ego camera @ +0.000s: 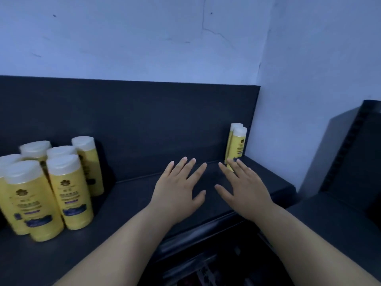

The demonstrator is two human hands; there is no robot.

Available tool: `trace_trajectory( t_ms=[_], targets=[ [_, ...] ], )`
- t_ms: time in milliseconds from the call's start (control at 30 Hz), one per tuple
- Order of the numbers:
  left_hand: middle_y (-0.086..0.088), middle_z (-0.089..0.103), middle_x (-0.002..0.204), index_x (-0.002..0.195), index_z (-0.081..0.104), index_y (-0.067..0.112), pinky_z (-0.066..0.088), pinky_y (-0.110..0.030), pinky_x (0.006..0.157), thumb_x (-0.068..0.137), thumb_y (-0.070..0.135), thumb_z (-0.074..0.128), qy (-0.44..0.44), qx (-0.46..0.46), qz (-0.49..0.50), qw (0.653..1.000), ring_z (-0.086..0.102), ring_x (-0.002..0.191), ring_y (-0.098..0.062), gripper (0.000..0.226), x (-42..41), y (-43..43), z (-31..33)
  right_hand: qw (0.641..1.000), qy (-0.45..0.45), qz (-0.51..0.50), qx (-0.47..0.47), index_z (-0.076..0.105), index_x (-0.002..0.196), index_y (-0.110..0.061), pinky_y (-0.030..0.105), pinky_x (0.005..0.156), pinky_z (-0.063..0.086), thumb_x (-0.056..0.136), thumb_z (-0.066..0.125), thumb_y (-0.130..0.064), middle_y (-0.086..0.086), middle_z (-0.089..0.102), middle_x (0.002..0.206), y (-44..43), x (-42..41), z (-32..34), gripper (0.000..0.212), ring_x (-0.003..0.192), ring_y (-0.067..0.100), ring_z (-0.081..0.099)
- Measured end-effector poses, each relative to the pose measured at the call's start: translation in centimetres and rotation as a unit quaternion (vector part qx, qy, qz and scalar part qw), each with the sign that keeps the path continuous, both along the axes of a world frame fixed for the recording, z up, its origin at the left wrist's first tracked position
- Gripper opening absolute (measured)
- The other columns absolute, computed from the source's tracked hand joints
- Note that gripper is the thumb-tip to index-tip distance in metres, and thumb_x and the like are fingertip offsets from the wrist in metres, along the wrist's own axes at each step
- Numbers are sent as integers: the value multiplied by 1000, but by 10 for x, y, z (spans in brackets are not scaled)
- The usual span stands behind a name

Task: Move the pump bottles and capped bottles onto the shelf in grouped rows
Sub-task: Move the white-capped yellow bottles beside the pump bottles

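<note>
Several yellow capped bottles (68, 188) with white caps stand grouped at the left of the dark shelf (127, 203). Two more yellow capped bottles (237, 145) stand one behind the other at the shelf's far right end, against the back panel. My left hand (179, 188) and my right hand (245, 190) are stretched out side by side over the middle of the shelf, palms down, fingers straight and spread, holding nothing. The fingertips of my right hand overlap the base of the right-hand bottles in the picture; contact cannot be told. No pump bottle is visible.
A dark back panel (144, 120) rises behind the shelf, with a pale wall (165, 38) above it. Another dark shelf unit (350, 172) stands at the right. Lower shelves with dim items (206, 265) show below the front edge.
</note>
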State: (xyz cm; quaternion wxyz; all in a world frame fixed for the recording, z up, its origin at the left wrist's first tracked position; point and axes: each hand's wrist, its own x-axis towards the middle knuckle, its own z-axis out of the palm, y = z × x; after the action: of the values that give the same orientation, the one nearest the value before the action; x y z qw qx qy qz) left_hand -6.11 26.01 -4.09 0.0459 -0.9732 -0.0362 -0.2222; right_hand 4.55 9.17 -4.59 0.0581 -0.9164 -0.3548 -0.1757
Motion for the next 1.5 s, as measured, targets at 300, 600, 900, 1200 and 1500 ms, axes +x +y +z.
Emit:
trace_trajectory(
  t_ms=[300, 600, 900, 1200, 1500],
  targets=[
    [2, 4, 159, 149, -5, 35, -5, -37, 118, 74, 61, -6, 28, -19, -2, 999, -4, 146, -16, 79, 65, -4, -14, 999, 50, -3, 1, 8, 150, -35, 34, 117, 5, 72, -4, -70, -7, 2, 159, -14, 65, -13, 86, 146, 13, -3],
    [4, 4, 159, 148, -6, 36, -6, -36, 117, 71, 61, -7, 45, -2, -27, 999, -4, 146, -14, 81, 143, 45, -15, 996, 57, -73, 5, 7, 150, -32, 35, 117, 9, 89, 14, -65, -4, 4, 159, 9, 135, 1, 70, 146, 15, 0],
    [4, 7, 159, 149, 0, 36, -6, -35, 115, 75, 61, 0, 75, -2, -102, 992, 0, 146, -15, 79, 220, 50, -24, 991, 77, -101, 52, 13, 150, -29, 36, 117, 14, 94, 36, -54, -5, 7, 159, 19, 203, 24, 66, 146, 15, 5],
    [2, 20, 155, 149, 13, 33, 1, -34, 114, 77, 60, 8, 81, -23, -86, 993, 15, 145, -18, 77, 290, 57, -29, 983, 116, -118, 84, 41, 136, -16, 37, 101, 39, 92, 47, -46, 4, 41, 137, 52, 326, 46, 54, 127, 24, 40],
    [3, 27, 151, 149, 18, 26, 30, -30, 110, 96, 28, 44, 7, -173, -105, 979, 24, 138, -15, 60, 396, 22, 24, 988, 89, -111, 56, 46, 93, -15, 32, 67, 39, 87, 44, -41, 3, 42, 94, 41, 358, 34, 27, 93, 27, 50]
  ],
)
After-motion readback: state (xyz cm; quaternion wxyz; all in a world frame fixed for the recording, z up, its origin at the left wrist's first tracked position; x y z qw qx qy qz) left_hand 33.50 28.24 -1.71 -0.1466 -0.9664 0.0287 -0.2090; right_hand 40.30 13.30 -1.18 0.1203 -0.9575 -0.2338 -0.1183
